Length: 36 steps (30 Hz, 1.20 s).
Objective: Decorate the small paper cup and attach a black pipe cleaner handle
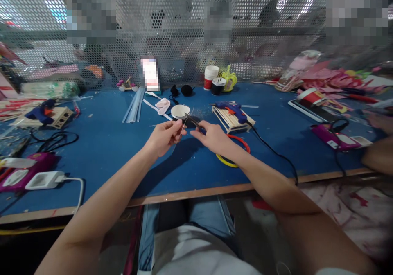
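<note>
Strand [184, 127], thin and pale, slants up and rightward through the left hand [166, 136], which pinches it; the right hand [212, 136], just beside, grips a dark tool [195, 122] pointing leftward at it, contact unclear.

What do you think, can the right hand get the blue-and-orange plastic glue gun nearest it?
Probably yes: the glue gun lies on a pale wooden-stick rack close to the right hand, with nothing seen between. That hand's slim dark tool probably needs putting down first.
</note>
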Each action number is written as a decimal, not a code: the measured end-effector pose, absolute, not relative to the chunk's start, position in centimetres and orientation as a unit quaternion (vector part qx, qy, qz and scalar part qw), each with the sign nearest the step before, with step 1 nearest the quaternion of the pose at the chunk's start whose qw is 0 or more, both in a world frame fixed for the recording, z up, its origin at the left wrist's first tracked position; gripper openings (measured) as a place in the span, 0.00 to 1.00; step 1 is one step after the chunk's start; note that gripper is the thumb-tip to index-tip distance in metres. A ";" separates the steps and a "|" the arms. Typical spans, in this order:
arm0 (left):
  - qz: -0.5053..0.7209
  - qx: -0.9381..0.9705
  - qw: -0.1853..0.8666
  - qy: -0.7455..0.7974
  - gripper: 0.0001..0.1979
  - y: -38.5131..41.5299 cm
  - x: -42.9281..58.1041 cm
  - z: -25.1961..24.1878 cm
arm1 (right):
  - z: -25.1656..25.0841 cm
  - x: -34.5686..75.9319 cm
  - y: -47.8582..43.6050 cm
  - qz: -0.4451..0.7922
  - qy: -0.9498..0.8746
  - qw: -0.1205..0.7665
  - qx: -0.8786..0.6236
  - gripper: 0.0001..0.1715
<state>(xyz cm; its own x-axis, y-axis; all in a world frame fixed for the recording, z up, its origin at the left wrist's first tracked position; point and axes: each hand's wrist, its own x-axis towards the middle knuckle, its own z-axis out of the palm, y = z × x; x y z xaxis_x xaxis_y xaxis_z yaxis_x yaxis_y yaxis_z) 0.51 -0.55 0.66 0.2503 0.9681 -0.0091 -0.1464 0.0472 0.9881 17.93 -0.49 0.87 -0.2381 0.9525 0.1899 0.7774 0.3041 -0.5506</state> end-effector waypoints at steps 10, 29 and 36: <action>0.447 0.812 -0.018 0.375 0.08 0.2 0.0 0.2 | 1.0 17.9 -0.4 0.185 -0.759 0.239 -0.577 0.10; 0.480 0.361 0.733 0.320 0.09 -0.4 1.2 1.0 | 0.7 17.5 -0.8 0.163 -0.766 0.254 -0.568 0.14; 0.577 0.495 0.519 0.391 0.09 -0.2 1.2 0.2 | 0.5 17.9 -0.6 0.194 -0.778 0.261 -0.538 0.22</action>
<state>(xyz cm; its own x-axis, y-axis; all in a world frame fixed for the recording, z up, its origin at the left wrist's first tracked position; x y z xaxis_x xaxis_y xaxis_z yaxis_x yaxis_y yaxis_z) 1.22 -0.20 0.18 0.0292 0.9859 0.1648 -0.2113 -0.1551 0.9650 17.85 -0.60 0.46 -0.2861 0.9377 0.1971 0.7358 0.3468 -0.5817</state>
